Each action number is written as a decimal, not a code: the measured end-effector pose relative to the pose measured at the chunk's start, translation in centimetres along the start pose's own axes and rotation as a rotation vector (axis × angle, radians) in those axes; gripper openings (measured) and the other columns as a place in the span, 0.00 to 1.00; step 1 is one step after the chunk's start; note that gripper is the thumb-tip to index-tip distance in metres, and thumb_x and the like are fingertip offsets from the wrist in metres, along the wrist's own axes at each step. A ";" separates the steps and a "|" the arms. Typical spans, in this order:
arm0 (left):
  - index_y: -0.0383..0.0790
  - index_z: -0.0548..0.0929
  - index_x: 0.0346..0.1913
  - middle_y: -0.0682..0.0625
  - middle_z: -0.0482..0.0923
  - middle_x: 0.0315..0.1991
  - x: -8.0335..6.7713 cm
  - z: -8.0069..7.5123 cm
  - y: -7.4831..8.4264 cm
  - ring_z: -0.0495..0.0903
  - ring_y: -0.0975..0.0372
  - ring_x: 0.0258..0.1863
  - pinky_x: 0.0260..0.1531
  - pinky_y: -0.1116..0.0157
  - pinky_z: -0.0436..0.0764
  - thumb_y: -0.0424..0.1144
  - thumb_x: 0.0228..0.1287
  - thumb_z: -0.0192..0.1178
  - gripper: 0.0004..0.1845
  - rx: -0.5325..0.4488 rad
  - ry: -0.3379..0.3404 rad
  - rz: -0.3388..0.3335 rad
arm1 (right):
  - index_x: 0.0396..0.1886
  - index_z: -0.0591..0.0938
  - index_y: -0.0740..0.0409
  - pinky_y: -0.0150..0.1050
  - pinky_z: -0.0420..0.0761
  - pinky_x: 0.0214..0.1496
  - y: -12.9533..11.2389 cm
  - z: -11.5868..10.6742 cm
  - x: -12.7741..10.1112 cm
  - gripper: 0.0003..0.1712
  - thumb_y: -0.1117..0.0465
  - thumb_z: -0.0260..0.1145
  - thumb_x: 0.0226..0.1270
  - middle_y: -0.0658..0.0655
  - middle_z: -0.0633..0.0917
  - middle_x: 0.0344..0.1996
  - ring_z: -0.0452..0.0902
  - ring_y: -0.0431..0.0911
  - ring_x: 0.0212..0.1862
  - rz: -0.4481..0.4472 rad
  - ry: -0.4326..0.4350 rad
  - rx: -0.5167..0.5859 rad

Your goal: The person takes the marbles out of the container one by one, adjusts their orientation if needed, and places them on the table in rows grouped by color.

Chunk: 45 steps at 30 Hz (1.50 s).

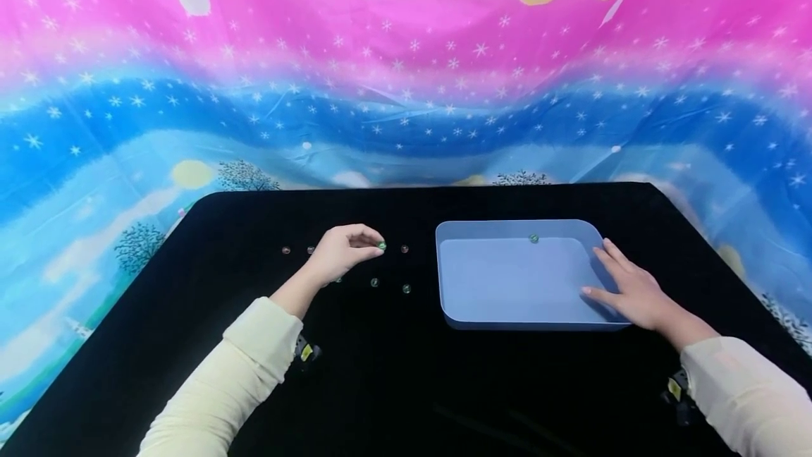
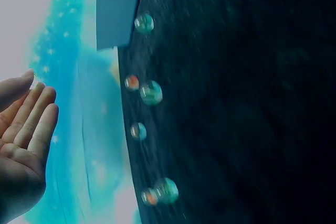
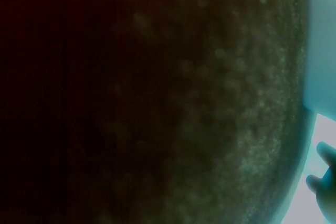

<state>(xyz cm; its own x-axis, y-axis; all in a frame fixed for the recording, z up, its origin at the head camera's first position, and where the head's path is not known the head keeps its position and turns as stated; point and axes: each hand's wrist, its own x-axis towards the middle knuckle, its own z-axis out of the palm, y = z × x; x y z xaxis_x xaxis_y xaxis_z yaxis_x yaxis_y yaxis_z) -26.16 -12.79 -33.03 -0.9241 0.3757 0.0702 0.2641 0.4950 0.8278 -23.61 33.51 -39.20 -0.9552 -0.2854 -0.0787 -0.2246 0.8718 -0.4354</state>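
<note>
My left hand (image 1: pixel 345 252) pinches a green glass marble (image 1: pixel 382 246) between thumb and fingertips, raised above the black cloth. Around and below it lie several marbles, among them a reddish one (image 1: pixel 404 249), a greenish one (image 1: pixel 407 288) and another (image 1: pixel 374 283). In the left wrist view the same hand (image 2: pixel 23 140) shows at the left edge, and loose marbles (image 2: pixel 151 93) lie on the cloth. My right hand (image 1: pixel 637 295), fingers spread, rests at the right wall of a blue-grey plastic tray (image 1: pixel 526 326). One green marble (image 1: pixel 534 238) is inside the tray near its far wall.
A black cloth (image 1: pixel 393 386) covers the table. Behind its far edge hangs a pink and blue patterned curtain (image 1: pixel 406 76). At the left, two more reddish marbles (image 1: pixel 286 250) lie on the cloth, one partly beside the left hand. The right wrist view is mostly dark, blurred cloth.
</note>
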 end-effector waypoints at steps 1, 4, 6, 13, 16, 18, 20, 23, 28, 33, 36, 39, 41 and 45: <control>0.36 0.78 0.42 0.47 0.78 0.39 0.0 -0.2 -0.7 0.76 0.59 0.40 0.41 0.60 0.74 0.38 0.56 0.58 0.12 -0.001 0.008 -0.006 | 0.64 0.44 0.70 0.67 0.44 0.49 0.0 0.0 0.0 0.48 0.42 0.52 0.59 0.67 0.34 0.64 0.34 0.66 0.61 0.002 -0.002 0.000; 0.39 0.78 0.43 0.49 0.77 0.40 -0.3 -0.8 -2.9 0.76 0.61 0.41 0.40 0.61 0.74 0.41 0.55 0.59 0.13 0.007 0.034 -0.028 | 0.64 0.44 0.70 0.67 0.44 0.49 0.0 -0.1 -0.1 0.48 0.42 0.52 0.60 0.67 0.34 0.64 0.34 0.66 0.61 -0.001 -0.004 0.007; 0.38 0.78 0.43 0.47 0.77 0.40 -0.8 -1.1 -4.0 0.76 0.59 0.41 0.40 0.60 0.74 0.41 0.55 0.58 0.14 0.006 0.046 -0.039 | 0.64 0.44 0.70 0.67 0.44 0.49 0.1 0.0 -0.2 0.48 0.43 0.52 0.60 0.67 0.34 0.64 0.34 0.66 0.61 -0.004 -0.006 0.010; 0.37 0.78 0.43 0.45 0.77 0.41 -2.7 -2.2 -6.5 0.75 0.56 0.42 0.40 0.59 0.74 0.40 0.56 0.58 0.14 0.050 0.095 -0.090 | 0.64 0.43 0.70 0.67 0.45 0.49 0.1 0.1 -0.1 0.48 0.43 0.53 0.60 0.66 0.34 0.64 0.34 0.66 0.61 -0.004 -0.004 0.016; 0.38 0.78 0.42 0.45 0.77 0.40 -3.5 -2.6 -7.4 0.76 0.56 0.42 0.39 0.59 0.75 0.39 0.56 0.58 0.12 0.112 0.118 -0.102 | 0.65 0.43 0.69 0.67 0.45 0.49 0.0 0.1 0.0 0.48 0.43 0.53 0.60 0.66 0.34 0.64 0.34 0.66 0.61 -0.003 -0.005 0.017; 0.37 0.78 0.41 0.45 0.78 0.39 -3.9 -2.9 -8.0 0.77 0.56 0.40 0.38 0.59 0.75 0.38 0.55 0.58 0.11 0.151 0.131 -0.119 | 0.64 0.43 0.70 0.67 0.45 0.49 0.0 0.2 -0.1 0.47 0.43 0.53 0.60 0.66 0.34 0.64 0.34 0.66 0.61 -0.010 -0.005 0.023; 0.37 0.79 0.40 0.45 0.78 0.38 -4.2 -3.3 -8.5 0.77 0.55 0.39 0.37 0.59 0.75 0.37 0.55 0.59 0.10 0.189 0.145 -0.135 | 0.64 0.44 0.70 0.67 0.45 0.49 -0.1 0.3 0.0 0.47 0.44 0.53 0.60 0.66 0.34 0.64 0.34 0.66 0.61 -0.013 -0.005 0.023; 0.36 0.79 0.39 0.44 0.78 0.37 -4.4 -3.7 -9.0 0.77 0.55 0.38 0.35 0.59 0.76 0.35 0.55 0.58 0.09 0.240 0.158 -0.149 | 0.64 0.44 0.70 0.67 0.46 0.49 -0.1 0.3 0.0 0.47 0.44 0.53 0.60 0.66 0.33 0.64 0.34 0.66 0.61 -0.013 0.002 0.009; 0.34 0.79 0.36 0.43 0.79 0.34 -4.3 -4.0 -9.4 0.77 0.53 0.35 0.34 0.58 0.75 0.33 0.54 0.58 0.07 0.349 0.178 -0.152 | 0.64 0.44 0.70 0.67 0.46 0.49 -0.1 0.2 0.0 0.47 0.44 0.53 0.60 0.66 0.33 0.64 0.35 0.66 0.61 -0.007 0.010 -0.009; 0.34 0.80 0.32 0.44 0.80 0.31 -4.4 -4.0 -9.9 0.78 0.54 0.33 0.34 0.58 0.74 0.31 0.50 0.60 0.05 0.414 0.201 -0.154 | 0.64 0.44 0.70 0.67 0.46 0.49 -0.2 0.2 0.0 0.47 0.44 0.53 0.60 0.67 0.34 0.64 0.35 0.67 0.61 -0.013 0.003 -0.016; 0.35 0.80 0.29 0.46 0.80 0.28 -4.3 -4.0 -10.3 0.78 0.55 0.31 0.34 0.58 0.74 0.31 0.48 0.61 0.04 0.429 0.206 -0.150 | 0.64 0.44 0.70 0.66 0.47 0.49 -0.2 0.1 0.1 0.47 0.43 0.53 0.60 0.66 0.34 0.64 0.35 0.66 0.61 -0.012 -0.001 -0.018; 0.36 0.80 0.28 0.48 0.80 0.27 -4.2 -4.1 -10.3 0.78 0.56 0.30 0.33 0.59 0.74 0.31 0.46 0.61 0.03 0.431 0.204 -0.159 | 0.64 0.44 0.70 0.67 0.47 0.49 -0.2 0.1 0.2 0.47 0.44 0.53 0.60 0.66 0.33 0.64 0.35 0.67 0.61 -0.019 -0.004 -0.014; 0.36 0.80 0.28 0.48 0.80 0.27 -4.1 -4.1 -10.3 0.78 0.56 0.30 0.33 0.59 0.74 0.30 0.46 0.61 0.04 0.416 0.195 -0.175 | 0.64 0.43 0.70 0.67 0.47 0.49 -0.2 0.1 0.2 0.47 0.44 0.53 0.60 0.66 0.33 0.64 0.36 0.67 0.61 -0.017 -0.003 -0.017; 0.35 0.80 0.30 0.47 0.80 0.29 -3.9 -4.3 -10.0 0.77 0.56 0.31 0.34 0.60 0.74 0.30 0.46 0.61 0.06 0.389 0.177 -0.216 | 0.65 0.43 0.69 0.67 0.47 0.48 -0.1 0.1 0.1 0.47 0.44 0.52 0.60 0.66 0.33 0.64 0.36 0.68 0.60 -0.010 -0.006 -0.014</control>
<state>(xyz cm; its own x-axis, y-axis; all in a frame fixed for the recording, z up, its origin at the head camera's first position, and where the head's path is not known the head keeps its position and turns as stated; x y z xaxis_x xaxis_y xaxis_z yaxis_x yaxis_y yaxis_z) -26.37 -22.61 -39.17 -0.9931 0.1100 0.0414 0.1140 0.8164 0.5661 -23.65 33.34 -39.19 -0.9517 -0.2962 -0.0803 -0.2365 0.8746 -0.4233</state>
